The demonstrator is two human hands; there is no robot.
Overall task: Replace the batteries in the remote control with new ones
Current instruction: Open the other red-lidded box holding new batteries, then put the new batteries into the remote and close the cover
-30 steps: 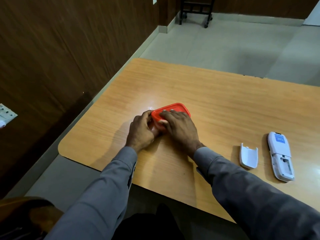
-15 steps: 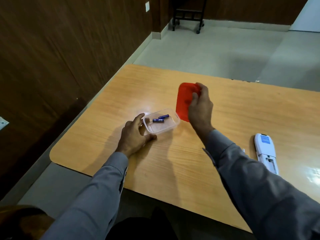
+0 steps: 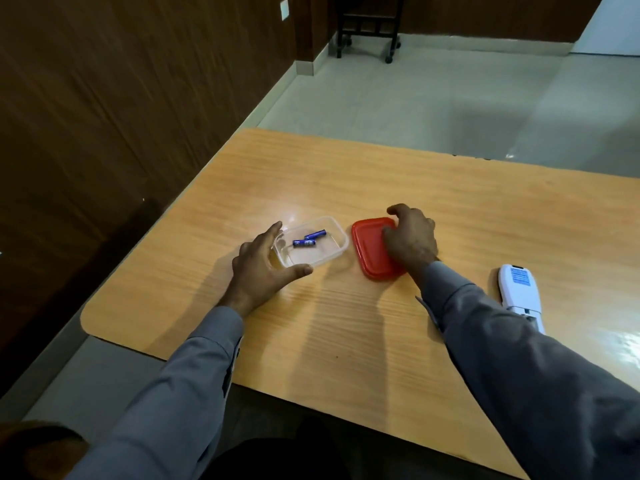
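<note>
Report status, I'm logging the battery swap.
Left hand open, steadying clear container. Right hand on red lid, flat on table. Two blue batteries inside, untouched. Remote right, partly behind sleeve.
</note>
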